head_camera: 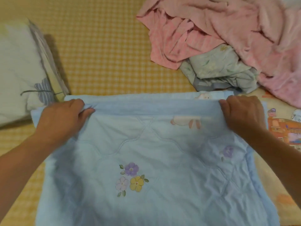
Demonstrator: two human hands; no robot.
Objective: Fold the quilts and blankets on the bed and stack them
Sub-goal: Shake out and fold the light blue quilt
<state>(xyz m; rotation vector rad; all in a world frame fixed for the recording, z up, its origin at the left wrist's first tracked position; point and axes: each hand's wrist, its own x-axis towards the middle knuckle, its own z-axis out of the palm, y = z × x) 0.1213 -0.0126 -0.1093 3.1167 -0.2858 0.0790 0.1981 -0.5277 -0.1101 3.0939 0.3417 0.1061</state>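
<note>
Quilt fabric, pale blue with a flower print (pixel 146 160), is being held at its far folded edge over the yellow checked bed (pixel 105 54). The left corner is being gripped by the left hand (pixel 65 116), fingers curled round the fold; the right corner is being gripped likewise by the right hand (pixel 242 113). A crumpled pink blanket (pixel 228 30) is being seen at far right, piled on a green floral quilt (pixel 219 70). A white pillow (pixel 19 70) is lying at left.
</note>
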